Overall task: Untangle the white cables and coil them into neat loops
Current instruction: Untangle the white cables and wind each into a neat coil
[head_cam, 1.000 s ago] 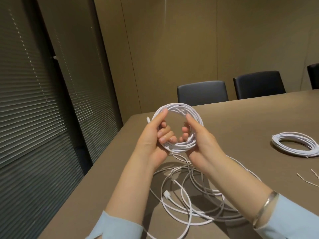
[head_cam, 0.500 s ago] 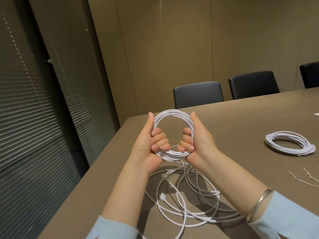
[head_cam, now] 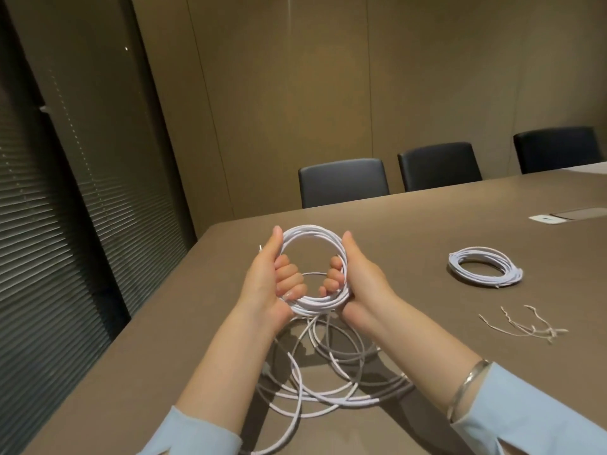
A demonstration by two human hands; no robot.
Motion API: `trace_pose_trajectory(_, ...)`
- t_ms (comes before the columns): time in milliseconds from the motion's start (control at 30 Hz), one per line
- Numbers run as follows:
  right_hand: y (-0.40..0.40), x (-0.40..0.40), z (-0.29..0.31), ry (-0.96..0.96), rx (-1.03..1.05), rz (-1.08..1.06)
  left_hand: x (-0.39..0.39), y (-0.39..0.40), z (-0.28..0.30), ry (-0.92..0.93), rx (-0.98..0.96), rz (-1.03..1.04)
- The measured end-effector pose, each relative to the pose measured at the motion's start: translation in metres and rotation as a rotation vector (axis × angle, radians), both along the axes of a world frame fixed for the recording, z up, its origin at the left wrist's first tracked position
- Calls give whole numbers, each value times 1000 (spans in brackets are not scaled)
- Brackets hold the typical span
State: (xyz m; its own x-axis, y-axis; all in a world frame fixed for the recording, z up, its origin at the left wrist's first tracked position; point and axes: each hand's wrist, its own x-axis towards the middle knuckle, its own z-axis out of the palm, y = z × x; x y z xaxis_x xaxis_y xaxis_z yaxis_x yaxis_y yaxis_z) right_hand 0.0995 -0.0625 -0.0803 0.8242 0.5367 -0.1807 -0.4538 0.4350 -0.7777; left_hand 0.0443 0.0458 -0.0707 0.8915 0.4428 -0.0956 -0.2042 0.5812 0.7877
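1. Head view: both hands are wrapped round one white coil, held upright in the air above the near corner of the worktop. The ring faces the camera.
2. Left hand has the grip on the coil's left side: fingers curled in through the middle of the ring, thumb lying straight up along the outer edge. So it's closed round the cable, not spread.
3. Right hand mirrors it on the right side, fingers hooked through the ring, thumb pointing up along the outside. The fingertips of the two hands are near each other inside the loop but apart.
4. Strands drop from the bottom of the coil down to a loose tangle of white cable lying on the worktop, right under and between the forearms. It's open, overlapping loops, with one strand running toward the near edge.
5. Both wrists show light blue sleeves; there's a silver bracelet on the right wrist.
6. Off to the right on the worktop, well apart from the hands, a second coil lies flat, already wound.
7. Nearer the camera than that coil, a few thin pale ties lie scattered.
8. Further back right there's a flush panel in the worktop.
9. Three dark chairs stand along the far edge, against a tan wall, with blinds on the left.
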Motion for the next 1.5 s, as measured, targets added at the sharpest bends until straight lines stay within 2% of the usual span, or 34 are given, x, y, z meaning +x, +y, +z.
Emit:
trace_pose_trajectory(200, -56, 18, -12, -165, -182, -31, 19, -38, -4, 47, 53, -55)
trace_pose_trajectory(367, -118, 50, -30, -340, -504, -68, 43, -73, -11, 91, 101, -132)
trace_pose_trajectory(433, -145, 66, -34, -505, -753, -140, 50, -83, -15, 114, 109, -157)
trace_pose_trajectory(500, -172, 81, -40, -719, -1124, -189, 56, -92, -19, 133, 136, -177)
trace_pose_trajectory(567, -190, 91, -45, -813, -1418, -164, 61, -99, -24, 153, 152, -196)
trace_pose_trajectory(600, -195, 95, -47, -819, -1491, -133, 63, -101, -27, 165, 150, -204)
trace_pose_trajectory(700, -197, 100, -51, -828, -1596, -43, 68, -103, -33, 194, 130, -225)
trace_pose_trajectory(900, -190, 113, -63, -854, -1676, -35, 70, -104, -37, 232, 171, -257)
trace_pose_trajectory(1067, -182, 106, -64, -945, -1838, 32, 71, -107, -39, 264, 158, -288)
trace_pose_trajectory(1133, -179, 102, -60, -1004, -1733, -51, 72, -108, -39, 261, 145, -283)
trace_pose_trajectory(1300, -172, 80, -36, -1051, -968, -460, 71, -111, -36, 247, 116, -227)
trace_pose_trajectory(1400, -164, 53, -24, -976, -530, -392, 70, -114, -33, 227, 102, -199)
trace_pose_trajectory(1500, -154, 41, -26, -954, -433, -292, 67, -114, -30, 211, 106, -189)
